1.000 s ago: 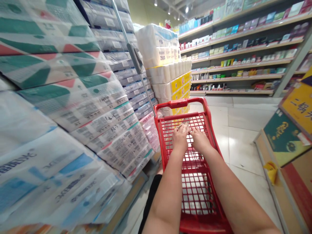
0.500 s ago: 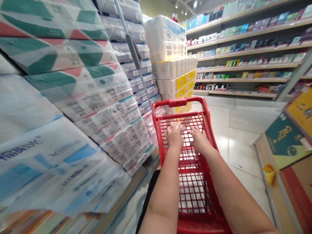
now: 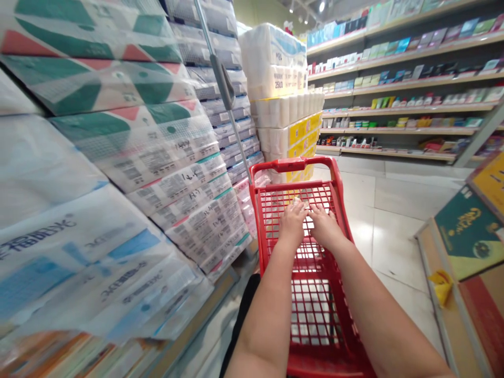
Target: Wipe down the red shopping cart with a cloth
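A red plastic shopping basket [image 3: 298, 349] with grid walls and a raised rim lies below me, both forearms reaching over it. Inside its far part, my left hand [image 3: 292, 223] has its fingers bent over a small pale, crumpled thing [image 3: 298, 201], too small and partly covered to name. My right hand [image 3: 325, 227] is close beside it, fingers stretched apart, the tips almost touching the left fingers. Whether the right fingertips also touch the pale thing, I cannot tell. A grey telescopic pull handle [image 3: 222, 81] rises from the basket's left rim.
Tall stacks of wrapped tissue packs [image 3: 177, 173] stand close on the left, with toilet-roll packs [image 3: 281, 79] beyond. Shelves [image 3: 401, 107] of small goods line the back. On the right are a green box [image 3: 468, 231] and a ledge. Pale floor tiles [image 3: 394, 194] lie between.
My left hand has moved right with the pale thing, bringing its fingers up to my right hand's. The whole view has shifted slightly, so surroundings appear a little further right.
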### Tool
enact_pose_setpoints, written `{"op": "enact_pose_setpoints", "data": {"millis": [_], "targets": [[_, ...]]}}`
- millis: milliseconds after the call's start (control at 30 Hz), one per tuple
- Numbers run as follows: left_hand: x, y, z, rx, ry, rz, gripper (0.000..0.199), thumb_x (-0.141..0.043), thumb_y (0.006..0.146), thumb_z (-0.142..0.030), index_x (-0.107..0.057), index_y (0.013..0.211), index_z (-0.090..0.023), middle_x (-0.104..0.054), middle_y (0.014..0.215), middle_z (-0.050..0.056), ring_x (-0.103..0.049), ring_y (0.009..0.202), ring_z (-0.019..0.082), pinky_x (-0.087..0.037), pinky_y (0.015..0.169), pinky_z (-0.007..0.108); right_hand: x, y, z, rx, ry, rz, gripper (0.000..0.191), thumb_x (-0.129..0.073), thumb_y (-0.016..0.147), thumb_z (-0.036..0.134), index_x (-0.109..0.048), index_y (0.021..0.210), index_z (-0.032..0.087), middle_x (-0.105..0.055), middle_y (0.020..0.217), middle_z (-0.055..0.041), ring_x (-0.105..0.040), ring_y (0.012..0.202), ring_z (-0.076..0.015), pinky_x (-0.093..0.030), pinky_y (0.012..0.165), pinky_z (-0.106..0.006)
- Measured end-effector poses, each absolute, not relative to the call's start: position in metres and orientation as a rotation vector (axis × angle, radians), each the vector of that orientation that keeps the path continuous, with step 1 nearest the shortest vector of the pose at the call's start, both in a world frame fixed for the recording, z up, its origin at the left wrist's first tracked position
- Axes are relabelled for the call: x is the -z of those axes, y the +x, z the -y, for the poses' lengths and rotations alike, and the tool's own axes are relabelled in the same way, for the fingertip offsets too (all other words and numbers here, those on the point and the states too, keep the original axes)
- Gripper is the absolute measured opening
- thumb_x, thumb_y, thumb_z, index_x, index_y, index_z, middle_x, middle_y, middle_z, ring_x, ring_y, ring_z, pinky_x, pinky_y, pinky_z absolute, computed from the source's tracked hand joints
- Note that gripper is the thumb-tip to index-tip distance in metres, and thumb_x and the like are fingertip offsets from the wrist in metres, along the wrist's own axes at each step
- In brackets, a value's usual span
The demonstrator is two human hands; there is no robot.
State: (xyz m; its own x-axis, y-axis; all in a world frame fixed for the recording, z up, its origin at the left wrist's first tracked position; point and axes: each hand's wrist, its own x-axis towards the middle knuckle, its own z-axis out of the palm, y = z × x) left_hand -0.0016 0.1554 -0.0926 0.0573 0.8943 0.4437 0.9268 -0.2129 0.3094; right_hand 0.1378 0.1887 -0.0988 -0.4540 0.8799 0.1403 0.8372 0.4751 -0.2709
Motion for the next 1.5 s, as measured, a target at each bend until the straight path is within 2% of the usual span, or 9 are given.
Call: {"op": "enact_pose_setpoints", "data": {"millis": [167, 333, 533, 733, 900, 1067, 1233, 1367, 1500], "targets": [[0.093, -0.008, -0.153, 0.912, -1.765, 2.248, 0.051, -0.044, 0.086, -0.005, -0.058, 0.131, -0.025, -0.046, 0.147, 0.002, -0.036, 0.135, 0.026, -0.035, 0.111, 0.044, 0.097, 0.136, -0.188, -0.265, -1.479, 2.448, 0.066, -0.051, 0.07, 0.001, -0.053, 0.132, 0.019, -0.028, 0.156, -0.0109, -0.016, 0.145, -0.0295, -0.017, 0.112, -0.058], [0.09, 0.0, -0.15, 0.796, -2.154, 2.05, 0.049, -0.043, 0.088, -0.008, -0.058, 0.129, -0.03, -0.046, 0.146, -0.003, -0.035, 0.135, 0.024, -0.037, 0.109, 0.043, 0.097, 0.138, -0.187, -0.287, -1.466, 2.441, 0.068, -0.051, 0.069, 0.001, -0.051, 0.134, 0.021, -0.03, 0.155, -0.0105, -0.017, 0.145, -0.0293, -0.018, 0.112, -0.059], [0.089, -0.005, -0.147, 0.91, -1.776, 2.292, 0.051, -0.039, 0.089, -0.006, -0.055, 0.133, -0.025, -0.042, 0.149, 0.002, -0.034, 0.134, 0.026, -0.033, 0.111, 0.043, 0.098, 0.138, -0.188, -0.271, -1.478, 2.427, 0.065, -0.051, 0.068, 0.001, -0.054, 0.131, 0.019, -0.029, 0.156, -0.0097, -0.017, 0.145, -0.0288, -0.018, 0.113, -0.057], [0.088, 0.007, -0.146, 0.824, -2.106, 2.116, 0.043, -0.043, 0.091, -0.013, -0.061, 0.125, -0.031, -0.048, 0.144, -0.003, -0.041, 0.125, 0.025, -0.038, 0.106, 0.043, 0.1, 0.137, -0.188, -0.276, -1.457, 2.427, 0.068, -0.05, 0.07, 0.0, -0.051, 0.135, 0.021, -0.03, 0.155, -0.0099, -0.018, 0.145, -0.0287, -0.017, 0.112, -0.058], [0.087, -0.004, -0.145, 0.875, -1.773, 2.326, 0.047, -0.044, 0.088, -0.009, -0.057, 0.131, -0.023, -0.044, 0.147, 0.006, -0.038, 0.128, 0.029, -0.035, 0.108, 0.044, 0.099, 0.137, -0.186, -0.28, -1.467, 2.425, 0.065, -0.051, 0.068, 0.001, -0.054, 0.13, 0.019, -0.029, 0.156, -0.009, -0.016, 0.146, -0.0283, -0.017, 0.113, -0.057], [0.088, 0.002, -0.143, 0.737, -2.044, 2.134, 0.045, -0.043, 0.09, -0.012, -0.06, 0.126, -0.032, -0.048, 0.143, -0.003, -0.042, 0.124, 0.024, -0.04, 0.103, 0.04, 0.099, 0.137, -0.186, -0.277, -1.462, 2.429, 0.067, -0.05, 0.068, 0.0, -0.053, 0.132, 0.02, -0.03, 0.155, -0.0093, -0.018, 0.145, -0.0283, -0.018, 0.113, -0.058], [0.087, 0.001, -0.142, 0.754, -1.726, 2.327, 0.044, -0.043, 0.09, -0.013, -0.058, 0.129, -0.028, -0.045, 0.146, 0.002, -0.043, 0.123, 0.026, -0.039, 0.103, 0.041, 0.101, 0.137, -0.187, -0.264, -1.461, 2.43, 0.066, -0.051, 0.068, 0.001, -0.054, 0.131, 0.019, -0.03, 0.155, -0.0099, -0.017, 0.145, -0.0287, -0.018, 0.113, -0.058], [0.087, 0.009, -0.142, 0.676, -2.075, 2.108, 0.04, -0.041, 0.092, -0.015, -0.061, 0.124, -0.032, -0.049, 0.143, -0.003, -0.044, 0.12, 0.023, -0.041, 0.1, 0.039, 0.101, 0.137, -0.186, -0.257, -1.444, 2.429, 0.067, -0.05, 0.069, 0.0, -0.053, 0.132, 0.019, -0.032, 0.154, -0.0107, -0.018, 0.145, -0.0291, -0.019, 0.112, -0.059], [0.085, 0.006, -0.14, 0.695, -1.807, 2.308, 0.044, -0.041, 0.092, -0.017, -0.056, 0.129, -0.036, -0.047, 0.145, -0.003, -0.046, 0.116, 0.025, -0.042, 0.098, 0.043, 0.101, 0.137, -0.187, -0.262, -1.449, 2.418, 0.065, -0.052, 0.069, 0.002, -0.054, 0.131, 0.019, -0.03, 0.155, -0.0106, -0.017, 0.145, -0.0291, -0.018, 0.113, -0.059]]}}
